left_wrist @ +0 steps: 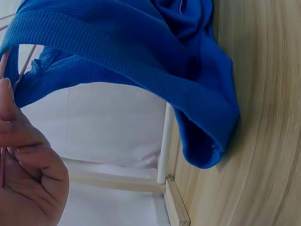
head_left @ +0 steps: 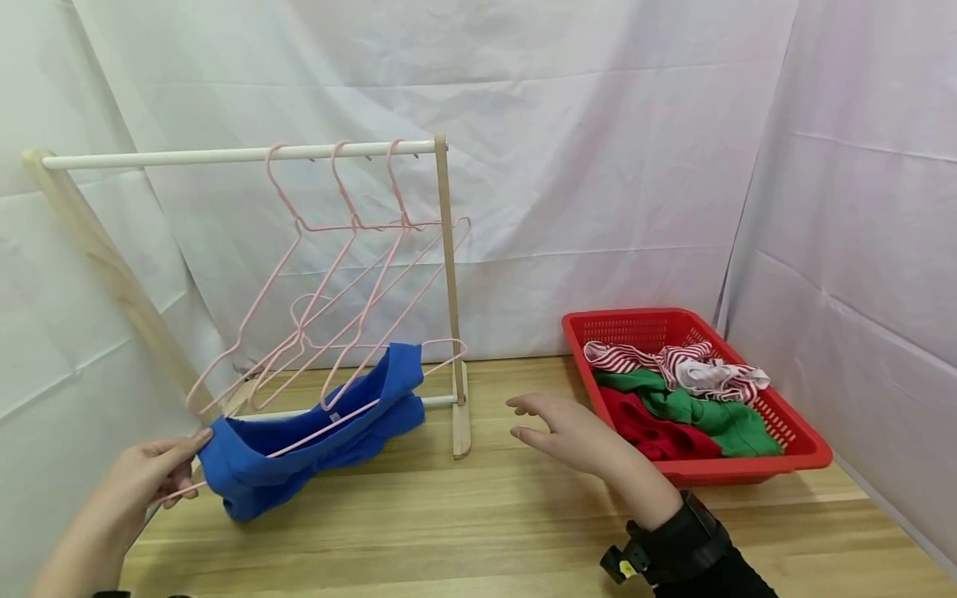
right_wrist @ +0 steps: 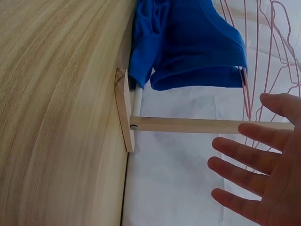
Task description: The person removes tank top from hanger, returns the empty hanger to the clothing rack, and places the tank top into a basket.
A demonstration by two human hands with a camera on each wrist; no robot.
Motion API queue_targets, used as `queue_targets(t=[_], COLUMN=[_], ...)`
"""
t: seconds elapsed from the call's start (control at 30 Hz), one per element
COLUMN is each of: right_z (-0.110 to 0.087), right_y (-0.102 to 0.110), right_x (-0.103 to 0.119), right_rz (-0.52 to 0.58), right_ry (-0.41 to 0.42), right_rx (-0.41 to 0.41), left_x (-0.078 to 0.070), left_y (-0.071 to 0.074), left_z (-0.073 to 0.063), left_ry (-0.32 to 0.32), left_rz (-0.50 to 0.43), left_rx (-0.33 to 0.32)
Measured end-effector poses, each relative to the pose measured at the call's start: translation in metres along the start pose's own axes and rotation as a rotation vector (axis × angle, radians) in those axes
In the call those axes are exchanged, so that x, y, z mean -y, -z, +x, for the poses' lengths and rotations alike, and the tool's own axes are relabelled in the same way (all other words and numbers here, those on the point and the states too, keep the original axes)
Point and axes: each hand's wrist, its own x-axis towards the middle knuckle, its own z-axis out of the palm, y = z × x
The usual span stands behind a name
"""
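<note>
A blue garment (head_left: 314, 448) with ribbed edges and a small tag hangs low on a pink clothes hanger (head_left: 437, 368), whose bar runs through its opening. At the near end, my left hand (head_left: 145, 482) pinches the hanger together with the garment's edge. The left wrist view shows that hand's curled fingers (left_wrist: 35, 160) beside the wide ribbed opening (left_wrist: 108, 56). My right hand (head_left: 564, 432) holds nothing and is in the air between the rack and the red basket. Its fingers are spread in the right wrist view, apart from the blue garment (right_wrist: 197, 47).
Several pink hangers (head_left: 272, 286) hang from the white rail (head_left: 202, 156) of a wooden-legged rack (head_left: 451, 274). On the wooden table (head_left: 419, 540), a red basket (head_left: 748, 473) at the right holds striped, white, green (head_left: 718, 419) and red clothes. White curtains (head_left: 598, 166) stand behind and beside.
</note>
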Motion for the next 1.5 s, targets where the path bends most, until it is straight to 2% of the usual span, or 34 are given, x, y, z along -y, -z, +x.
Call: queue_targets(t=[0.27,0.43,0.67,0.83,1.07,1.3,1.5], right_z=[0.001,0.002,0.003,0.005,0.008,0.011,0.011], right_y=[0.0,0.001,0.002,-0.001,-0.007,-0.013,-0.018], right_x=[0.001,0.002,0.002,0.001,0.001,0.001,0.0], right_rz=[-0.017,-0.012,-0.018,-0.024,-0.011,-0.024,0.056], right_ry=[-0.013,0.008,0.079,0.089,0.057,0.04,-0.056], right_rx=[-0.063,-0.116,-0.267,-0.346,-0.317,-0.317,-0.26], left_x=[-0.004,-0.006,-0.008,-0.014,-0.022,-0.027,-0.029], left_y=[-0.013,-0.023,-0.038,-0.049,-0.066,-0.078,-0.083], left_z=[0.003,0.005,0.009,0.009,0.009,0.01,0.01], left_ry=[-0.026,-0.036,-0.09,-0.103,-0.129,-0.116,-0.122], left_rz=[0.028,0.019,0.022,0.051,0.089,0.108,0.088], left_rx=[0.022,0.037,0.072,0.087,0.126,0.143,0.166])
